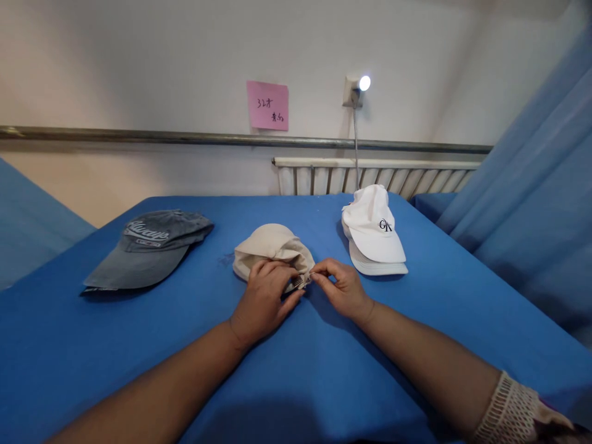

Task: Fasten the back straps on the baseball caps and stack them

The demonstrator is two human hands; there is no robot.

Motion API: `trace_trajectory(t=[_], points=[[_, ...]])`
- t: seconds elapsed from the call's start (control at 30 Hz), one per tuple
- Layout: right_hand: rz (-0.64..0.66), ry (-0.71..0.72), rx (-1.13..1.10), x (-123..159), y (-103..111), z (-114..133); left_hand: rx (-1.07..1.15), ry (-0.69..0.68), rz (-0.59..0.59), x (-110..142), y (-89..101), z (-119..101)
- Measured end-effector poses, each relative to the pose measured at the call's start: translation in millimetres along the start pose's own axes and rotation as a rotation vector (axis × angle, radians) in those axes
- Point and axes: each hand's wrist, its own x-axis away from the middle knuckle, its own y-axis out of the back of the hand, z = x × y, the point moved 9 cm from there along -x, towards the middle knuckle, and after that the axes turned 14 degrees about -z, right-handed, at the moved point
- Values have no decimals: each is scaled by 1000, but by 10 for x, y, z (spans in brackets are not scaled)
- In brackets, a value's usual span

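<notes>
1. As I read the head view, the beige cap [271,239] lies near the middle of the blue-covered bench [277,370], its crown away from the wearer and its opening toward the hands.
2. Left hand [263,305]: grip closed on the beige cap, fingers curled over the near edge of the opening, thumb just below the strap end.
3. Right hand [345,288]: grip closed, thumb and forefinger pinching the end of the beige cap's strap [306,280]. I note a small metallic piece at the strap, partly covered by fingers; its exact form I cannot tell.
4. To the left, apart from both hands, a grey cap [150,246] rests with its brim toward the wearer's left. Pale lettering on its front reads "Always".
5. To the right, beyond the right hand, a white cap [372,222] with dark letters sits on top of a second pale cap [377,266], whose brim shows beneath.
6. Background: pink note [268,106] with handwriting on the wall; wall socket [350,92] with a bright light [364,83] beside it and a cord [356,139] running down; metal pipe [185,138] above a pale radiator [342,179]; blue curtains [531,185] at both sides.
</notes>
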Motion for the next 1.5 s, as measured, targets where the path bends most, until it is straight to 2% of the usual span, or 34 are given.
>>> trace_trajectory(t=[0.17, 0.37, 0.47, 0.7, 0.87, 1.07, 1.23, 1.33, 1.5], points=[[14, -61, -41, 19, -33, -39, 51, 31, -53, -5, 10, -14], [-7, -278, -194, 64, -117, -319, 146, 87, -87, 10, 30, 42], [-13, -329, -261, 72, -142, -374, 189, 136, -100, 21, 21, 82], [45, -340, -331, 82, -155, -245, 252, 260, -128, 56, 18, 145], [48, -306, -238, 86, -138, -210, 283, 276, -155, 97, 42, 173], [147, -209, -65, 77, -139, -116, 323, 274, -164, 103, 63, 194], [96, -120, 22, 24, -68, -36, 358, 242, -119, 78, 58, 139], [85, -164, 15, 32, -76, -81, 351, 237, -103, 76, 48, 134], [80, -356, -86, 83, -129, -251, 338, 224, -38, 85, -18, 119]])
